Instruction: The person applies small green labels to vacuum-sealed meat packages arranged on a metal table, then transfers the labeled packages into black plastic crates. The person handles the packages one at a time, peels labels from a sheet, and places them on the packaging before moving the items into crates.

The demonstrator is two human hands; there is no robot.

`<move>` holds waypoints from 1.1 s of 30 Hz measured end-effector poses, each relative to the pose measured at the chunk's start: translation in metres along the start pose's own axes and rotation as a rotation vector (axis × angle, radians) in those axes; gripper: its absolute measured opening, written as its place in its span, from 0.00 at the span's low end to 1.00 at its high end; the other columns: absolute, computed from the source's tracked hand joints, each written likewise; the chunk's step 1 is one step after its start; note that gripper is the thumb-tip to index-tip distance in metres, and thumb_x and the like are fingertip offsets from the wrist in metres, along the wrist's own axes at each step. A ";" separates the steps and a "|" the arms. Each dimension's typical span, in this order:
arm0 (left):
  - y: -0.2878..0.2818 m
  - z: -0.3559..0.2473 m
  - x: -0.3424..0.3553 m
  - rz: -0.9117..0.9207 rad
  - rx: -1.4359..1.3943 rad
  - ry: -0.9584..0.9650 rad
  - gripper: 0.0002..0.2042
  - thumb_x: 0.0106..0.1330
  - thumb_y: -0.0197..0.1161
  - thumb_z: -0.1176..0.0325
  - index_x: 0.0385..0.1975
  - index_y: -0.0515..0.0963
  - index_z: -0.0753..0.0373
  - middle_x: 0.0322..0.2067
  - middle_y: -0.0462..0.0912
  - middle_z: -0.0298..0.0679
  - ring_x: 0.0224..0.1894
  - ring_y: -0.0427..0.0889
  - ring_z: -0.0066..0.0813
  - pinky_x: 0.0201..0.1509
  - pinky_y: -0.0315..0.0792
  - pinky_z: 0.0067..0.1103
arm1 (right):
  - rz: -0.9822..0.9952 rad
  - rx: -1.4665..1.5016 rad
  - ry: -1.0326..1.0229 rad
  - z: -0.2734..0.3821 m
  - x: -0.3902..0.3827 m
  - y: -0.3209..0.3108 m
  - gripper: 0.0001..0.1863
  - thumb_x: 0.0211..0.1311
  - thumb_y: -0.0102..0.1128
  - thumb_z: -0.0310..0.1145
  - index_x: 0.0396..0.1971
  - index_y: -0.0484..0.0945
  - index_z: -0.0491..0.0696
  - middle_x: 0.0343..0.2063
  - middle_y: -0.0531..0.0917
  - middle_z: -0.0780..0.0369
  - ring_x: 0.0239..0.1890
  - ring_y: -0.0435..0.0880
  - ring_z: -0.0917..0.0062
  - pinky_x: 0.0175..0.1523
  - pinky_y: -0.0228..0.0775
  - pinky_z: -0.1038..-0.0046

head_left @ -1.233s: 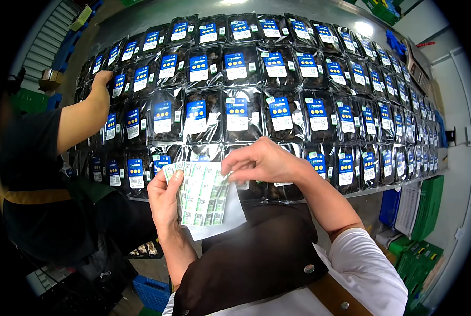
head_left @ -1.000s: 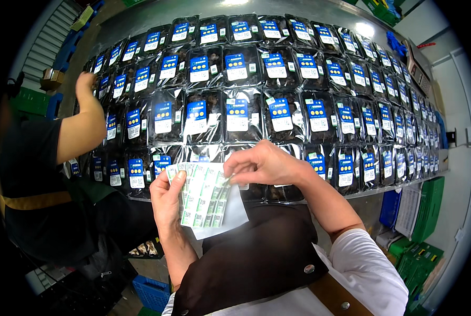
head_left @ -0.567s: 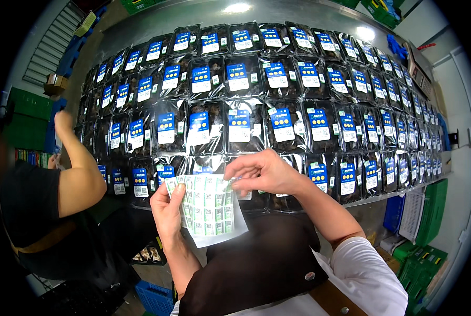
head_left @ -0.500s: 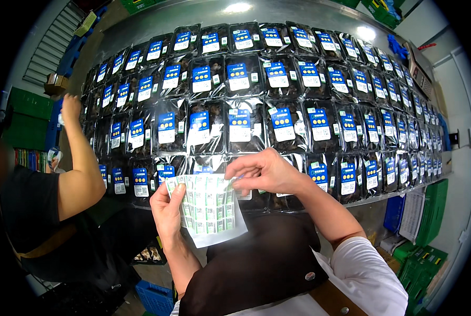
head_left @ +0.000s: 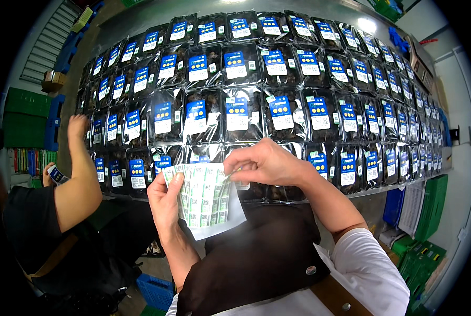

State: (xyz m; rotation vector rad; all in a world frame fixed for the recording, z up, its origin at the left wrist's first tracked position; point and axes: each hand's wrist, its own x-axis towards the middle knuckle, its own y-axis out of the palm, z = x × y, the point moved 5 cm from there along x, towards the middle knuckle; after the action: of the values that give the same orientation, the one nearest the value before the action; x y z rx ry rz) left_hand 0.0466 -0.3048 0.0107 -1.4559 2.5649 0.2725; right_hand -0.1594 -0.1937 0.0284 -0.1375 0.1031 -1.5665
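- Left hand [head_left: 167, 197]: grip clamped on a white paper sheet of small green-and-white rectangular stickers [head_left: 197, 203], thumb in front, other fingers mostly hidden behind it.
- Sheet held up at the near edge of the grey metal tabletop [head_left: 140, 22], left of that edge's middle.
- Right hand [head_left: 261, 163]: thumb and forefinger bent in at the sheet's upper right corner; cannot tell whether this grip is closed on it.
- Versus 0.5 s ago: both hands keep nearly the same pose; the sheet now looks more creased, with less glare on its lower rows.
- Co-worker's near hand [head_left: 78, 126]: now lower, by the tabletop's left edge; previously further up, near the cardboard box [head_left: 53, 81].
- Co-worker's other hand [head_left: 47, 175]: now shows a blue-and-white label [head_left: 58, 175], partly cut off by the forearm.
- Film-wrapped black rectangular trays [head_left: 241, 64]: four rows; those behind sheet and hands partly covered, contents dark under reflections, ones toward the tabletop's right edge too small to make out.
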 end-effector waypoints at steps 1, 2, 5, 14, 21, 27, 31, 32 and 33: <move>0.001 0.000 0.000 -0.001 -0.007 -0.002 0.06 0.64 0.61 0.73 0.36 0.80 0.68 0.30 0.84 0.36 0.29 0.78 0.14 0.35 0.71 0.14 | -0.006 -0.002 -0.005 0.002 0.000 0.000 0.08 0.53 0.65 0.27 0.34 0.80 0.45 0.25 0.85 0.62 0.22 0.83 0.80 0.29 0.72 0.80; 0.002 0.000 0.000 -0.001 -0.015 -0.002 0.06 0.64 0.61 0.73 0.35 0.80 0.68 0.30 0.84 0.35 0.29 0.78 0.14 0.35 0.71 0.14 | -0.013 -0.007 -0.011 0.004 -0.001 -0.001 0.08 0.53 0.65 0.27 0.34 0.80 0.45 0.24 0.85 0.62 0.22 0.83 0.80 0.29 0.71 0.80; 0.004 0.001 0.000 0.012 -0.024 -0.013 0.06 0.64 0.62 0.73 0.36 0.80 0.68 0.30 0.84 0.35 0.29 0.78 0.15 0.35 0.71 0.14 | -0.008 -0.065 -0.046 0.011 -0.003 -0.003 0.08 0.53 0.65 0.27 0.34 0.81 0.45 0.24 0.85 0.62 0.21 0.83 0.80 0.29 0.71 0.80; 0.010 0.007 -0.001 0.029 -0.025 -0.032 0.06 0.63 0.63 0.72 0.36 0.80 0.68 0.30 0.84 0.35 0.28 0.78 0.14 0.35 0.71 0.14 | 0.028 -0.065 -0.001 0.008 -0.008 -0.007 0.07 0.52 0.66 0.25 0.34 0.82 0.45 0.22 0.84 0.65 0.22 0.82 0.85 0.28 0.72 0.83; 0.018 0.012 -0.002 0.055 -0.015 -0.060 0.07 0.64 0.62 0.72 0.37 0.80 0.68 0.30 0.84 0.35 0.29 0.78 0.14 0.35 0.71 0.14 | 0.051 -0.078 0.039 0.003 -0.015 -0.010 0.06 0.51 0.65 0.26 0.30 0.79 0.45 0.21 0.83 0.65 0.20 0.80 0.84 0.27 0.71 0.82; 0.020 0.011 -0.003 0.063 -0.001 -0.061 0.07 0.64 0.62 0.72 0.38 0.80 0.68 0.31 0.84 0.35 0.29 0.78 0.15 0.35 0.71 0.14 | 0.111 -0.072 0.044 0.001 -0.019 -0.009 0.08 0.50 0.65 0.26 0.31 0.77 0.45 0.22 0.82 0.65 0.20 0.80 0.82 0.26 0.69 0.80; 0.015 0.011 -0.003 0.071 0.002 -0.054 0.07 0.64 0.61 0.72 0.38 0.80 0.69 0.31 0.84 0.35 0.30 0.78 0.15 0.36 0.71 0.14 | 0.032 0.091 0.069 0.004 -0.019 -0.009 0.08 0.54 0.64 0.24 0.35 0.77 0.43 0.23 0.82 0.66 0.23 0.82 0.86 0.28 0.71 0.84; 0.015 0.011 -0.002 0.070 -0.001 -0.050 0.07 0.64 0.61 0.72 0.38 0.80 0.69 0.31 0.84 0.35 0.30 0.78 0.15 0.36 0.71 0.14 | 0.008 0.119 0.057 0.004 -0.020 -0.009 0.08 0.56 0.64 0.23 0.36 0.78 0.43 0.23 0.83 0.66 0.24 0.82 0.87 0.28 0.72 0.86; 0.014 0.011 -0.002 0.070 -0.004 -0.046 0.07 0.64 0.61 0.73 0.37 0.80 0.69 0.31 0.84 0.35 0.30 0.78 0.15 0.36 0.71 0.14 | -0.007 0.179 0.097 0.001 -0.021 -0.009 0.08 0.56 0.64 0.23 0.36 0.78 0.42 0.24 0.83 0.65 0.25 0.83 0.87 0.29 0.73 0.86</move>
State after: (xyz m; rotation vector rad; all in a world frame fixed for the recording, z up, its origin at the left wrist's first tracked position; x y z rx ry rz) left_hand 0.0363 -0.2931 0.0017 -1.3474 2.5834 0.3167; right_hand -0.1678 -0.1729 0.0302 0.0792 0.0378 -1.5816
